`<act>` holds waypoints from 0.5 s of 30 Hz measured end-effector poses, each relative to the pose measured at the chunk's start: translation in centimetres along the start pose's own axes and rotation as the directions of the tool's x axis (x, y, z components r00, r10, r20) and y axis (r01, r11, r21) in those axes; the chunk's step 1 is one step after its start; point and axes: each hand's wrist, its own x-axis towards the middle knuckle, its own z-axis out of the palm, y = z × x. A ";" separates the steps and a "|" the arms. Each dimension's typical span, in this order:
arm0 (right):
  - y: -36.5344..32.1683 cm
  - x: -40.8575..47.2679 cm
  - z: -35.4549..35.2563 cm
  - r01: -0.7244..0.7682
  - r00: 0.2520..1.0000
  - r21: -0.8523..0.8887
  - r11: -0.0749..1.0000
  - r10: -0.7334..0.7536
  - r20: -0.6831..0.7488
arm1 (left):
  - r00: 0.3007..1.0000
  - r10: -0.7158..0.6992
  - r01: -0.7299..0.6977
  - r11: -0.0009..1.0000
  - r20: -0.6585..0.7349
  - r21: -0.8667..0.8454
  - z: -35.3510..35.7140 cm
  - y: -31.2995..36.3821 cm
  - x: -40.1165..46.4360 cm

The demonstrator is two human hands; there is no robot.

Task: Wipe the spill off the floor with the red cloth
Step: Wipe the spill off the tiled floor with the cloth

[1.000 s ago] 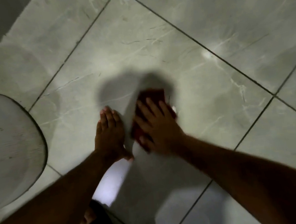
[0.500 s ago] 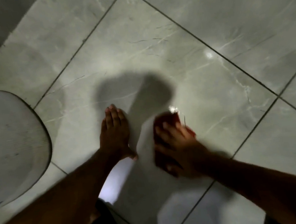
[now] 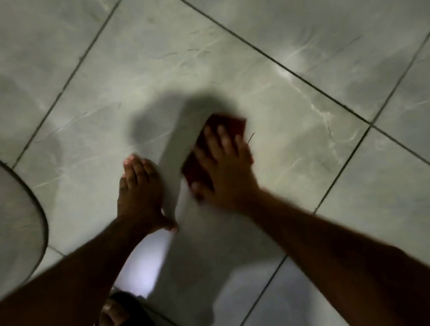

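I am pressing my right hand [image 3: 225, 169], fingers spread flat, on the cloth [image 3: 227, 124] on the floor [image 3: 302, 47]; left hand [image 3: 139, 194] is bracing, empty and flat. Even pressure and overlapping strokes should be serving best.

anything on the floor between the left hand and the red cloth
Nothing: in the head view only a bare strip of grey tile separates the left hand from the cloth under the right hand.

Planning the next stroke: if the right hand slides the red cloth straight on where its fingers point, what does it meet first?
Nothing, as far as I can see: beyond the right hand and red cloth lies bare tile floor, shadowed nearby.
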 end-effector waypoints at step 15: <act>6.1 4.1 -4.2 -0.714 0.676 0.161 0.681 0.731 -0.093 | 1.000 -0.003 0.002 0.998 0.009 0.056 -0.2 0.5 0.0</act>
